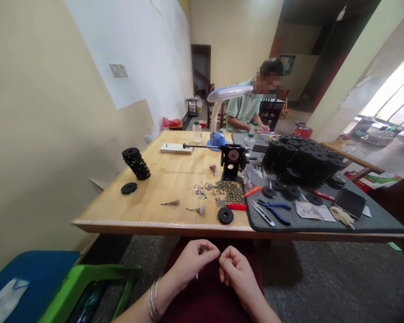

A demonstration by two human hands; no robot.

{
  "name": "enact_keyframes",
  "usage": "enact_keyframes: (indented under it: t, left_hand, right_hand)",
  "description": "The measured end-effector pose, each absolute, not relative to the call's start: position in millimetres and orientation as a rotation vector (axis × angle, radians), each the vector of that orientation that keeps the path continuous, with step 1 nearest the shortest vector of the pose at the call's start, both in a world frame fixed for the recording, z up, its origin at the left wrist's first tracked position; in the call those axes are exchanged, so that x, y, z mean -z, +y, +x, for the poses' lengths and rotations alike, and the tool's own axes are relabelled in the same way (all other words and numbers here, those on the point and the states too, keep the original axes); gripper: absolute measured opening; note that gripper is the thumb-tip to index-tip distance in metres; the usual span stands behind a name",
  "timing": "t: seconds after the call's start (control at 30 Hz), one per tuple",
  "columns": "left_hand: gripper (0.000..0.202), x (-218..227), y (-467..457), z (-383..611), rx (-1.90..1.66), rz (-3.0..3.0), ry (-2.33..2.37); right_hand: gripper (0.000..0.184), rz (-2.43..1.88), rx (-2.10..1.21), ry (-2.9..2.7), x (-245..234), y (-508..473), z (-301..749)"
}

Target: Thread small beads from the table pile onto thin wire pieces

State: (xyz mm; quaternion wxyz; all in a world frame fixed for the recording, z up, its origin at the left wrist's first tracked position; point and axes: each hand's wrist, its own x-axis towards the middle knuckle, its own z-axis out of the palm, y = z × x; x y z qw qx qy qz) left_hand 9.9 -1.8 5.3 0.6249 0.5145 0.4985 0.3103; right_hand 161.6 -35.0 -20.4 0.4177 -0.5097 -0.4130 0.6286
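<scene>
Over my lap, just off the table's front edge, both hands are closed with their fingertips almost meeting. My left hand (193, 262) pinches something small; a dark bit (202, 248) shows between thumb and fingers, and a thin pale end sticks out below. My right hand (237, 269) has thumb and fingers pressed together, and whatever they hold is too small to make out. Nearest on the wooden table (148, 177) lie a black foam ring (225, 216), a red-handled tool (236, 207), two small feathery bundles, one orange-tipped (171, 203), one pale (197, 209), and a pile of tiny dark-and-yellow pieces (230, 190).
A black clamp device (231, 159) with a long rod stands behind the pile, before a blue-based lamp (217, 140). Stacked foam rings (136, 163) stand left. On the grey mat (303, 224) lie snips (262, 212), blue pliers (275, 210) and many black rolls (303, 157). Another person (244, 107) sits opposite.
</scene>
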Motion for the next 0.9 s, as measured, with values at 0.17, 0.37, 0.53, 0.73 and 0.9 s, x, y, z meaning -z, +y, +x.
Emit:
enact_keyframes:
  t: [0.17, 0.37, 0.53, 0.73, 0.9]
  left_hand:
    - [0.03, -7.4, 4.1, 10.0, -0.78, 1.13, 1.19]
    - [0.027, -13.5, 4.4, 5.8, -0.802, 1.31, 1.232]
    - [0.025, -20.2, 4.7, 11.2, -0.819, 1.406, 1.166]
    - [0.02, -25.4, 8.5, 13.2, -0.763, 1.765, 1.26]
    - [0.021, -50.2, 31.7, 0.9, -0.737, 2.132, 1.269]
  right_hand:
    - [0.033, -1.268, -1.622, -1.027, 19.0, -34.3, 164.7]
    - [0.048, -1.124, -1.732, -0.976, 11.4, -28.0, 168.3]
    - [0.041, -1.033, -1.717, -0.986, -0.7, -18.0, 167.1]
    - [0.035, -1.184, -1.527, -1.177, 0.4, -14.7, 164.9]
    - [0.036, -1.206, -1.367, -1.186, 11.2, -18.4, 169.4]
